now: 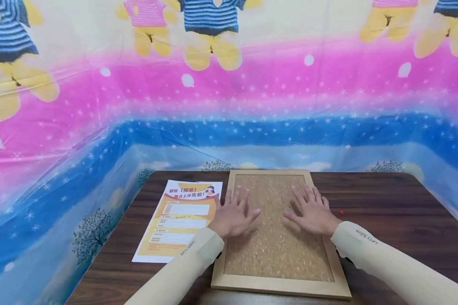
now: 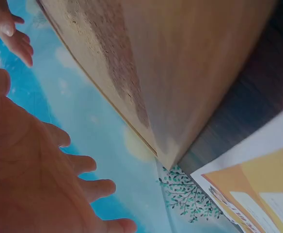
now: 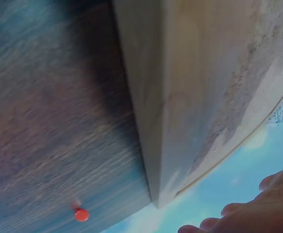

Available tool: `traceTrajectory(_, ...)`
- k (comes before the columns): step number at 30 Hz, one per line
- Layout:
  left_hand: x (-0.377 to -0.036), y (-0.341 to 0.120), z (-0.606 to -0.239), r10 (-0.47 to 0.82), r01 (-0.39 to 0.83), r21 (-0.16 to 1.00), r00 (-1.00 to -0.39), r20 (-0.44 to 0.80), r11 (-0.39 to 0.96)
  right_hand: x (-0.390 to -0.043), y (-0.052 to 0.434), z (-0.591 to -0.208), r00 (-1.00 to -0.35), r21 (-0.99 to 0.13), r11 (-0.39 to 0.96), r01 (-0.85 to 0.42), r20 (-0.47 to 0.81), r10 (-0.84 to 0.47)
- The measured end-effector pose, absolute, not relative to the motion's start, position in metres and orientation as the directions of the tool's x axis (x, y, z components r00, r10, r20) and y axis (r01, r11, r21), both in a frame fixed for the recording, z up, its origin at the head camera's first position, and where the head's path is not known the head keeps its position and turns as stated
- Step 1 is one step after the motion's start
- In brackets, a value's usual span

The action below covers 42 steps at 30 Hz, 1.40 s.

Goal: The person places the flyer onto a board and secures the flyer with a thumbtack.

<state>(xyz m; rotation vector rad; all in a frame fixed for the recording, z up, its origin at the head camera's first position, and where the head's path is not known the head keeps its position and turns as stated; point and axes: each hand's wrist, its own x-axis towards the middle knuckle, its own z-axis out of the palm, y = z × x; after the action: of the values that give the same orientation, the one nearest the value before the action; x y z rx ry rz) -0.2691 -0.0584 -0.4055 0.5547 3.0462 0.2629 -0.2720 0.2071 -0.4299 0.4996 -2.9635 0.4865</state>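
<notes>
A cork board (image 1: 275, 231) in a pale wooden frame (image 1: 280, 287) lies flat on the dark wooden table (image 1: 385, 203). My left hand (image 1: 234, 212) rests palm down on the cork's left side, fingers straight and spread. My right hand (image 1: 313, 212) rests the same way on the right side. Neither hand holds anything. The left wrist view shows my left hand (image 2: 30, 174) from below beside the board's frame (image 2: 180, 73). In the right wrist view the frame (image 3: 180, 97) fills the middle, and my right hand (image 3: 258, 208) shows at the bottom right corner.
An orange and white printed flyer (image 1: 179, 220) lies left of the board, touching its edge. A small red pushpin (image 1: 341, 212) sits on the table just right of the board, also the red pushpin (image 3: 81, 214). A colourful patterned cloth (image 1: 229, 106) walls in the table.
</notes>
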Motion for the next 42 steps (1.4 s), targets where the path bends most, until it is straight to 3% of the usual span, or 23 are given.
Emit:
traceTrajectory(21, -0.272, -0.105, -0.406, 0.293, 0.293, 0.220, -0.956, 0.032, 0.931, -0.269, 0.259, -0.425, -0.964, -0.304, 0.915, -0.265, 0.085, -0.251)
traceTrajectory(42, -0.270, -0.184, -0.418, 0.179, 0.177, 0.132, -0.984, -0.004, 0.975, -0.264, 0.290, -0.437, -0.971, -0.337, 0.912, -0.235, 0.046, -0.234)
